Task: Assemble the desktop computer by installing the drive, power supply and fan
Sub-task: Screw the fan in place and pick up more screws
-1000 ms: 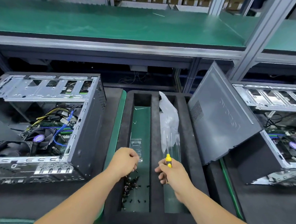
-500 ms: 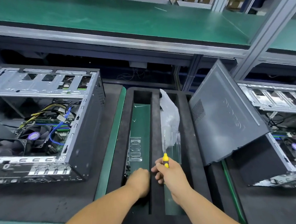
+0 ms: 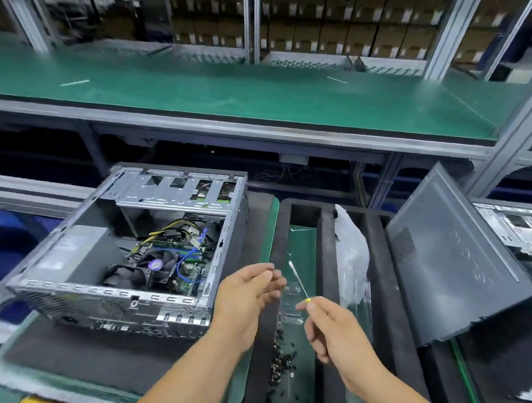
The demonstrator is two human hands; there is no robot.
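Your right hand (image 3: 331, 328) curls round a yellow-handled screwdriver (image 3: 298, 282), shaft pointing up and away over the black foam tray (image 3: 326, 260). Your left hand (image 3: 248, 291) hovers at the tray's left edge, fingertips pinched together; whether it holds a screw is too small to tell. The tray's left slot holds loose black screws (image 3: 282, 364); its middle slot holds a plastic bag (image 3: 350, 252). Left of the tray lies the open computer case (image 3: 131, 256), with fan (image 3: 155, 265) and cables inside.

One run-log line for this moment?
left hand: raised, fingertips pinched | right hand: holds screwdriver | screws: in foam tray | open case: left
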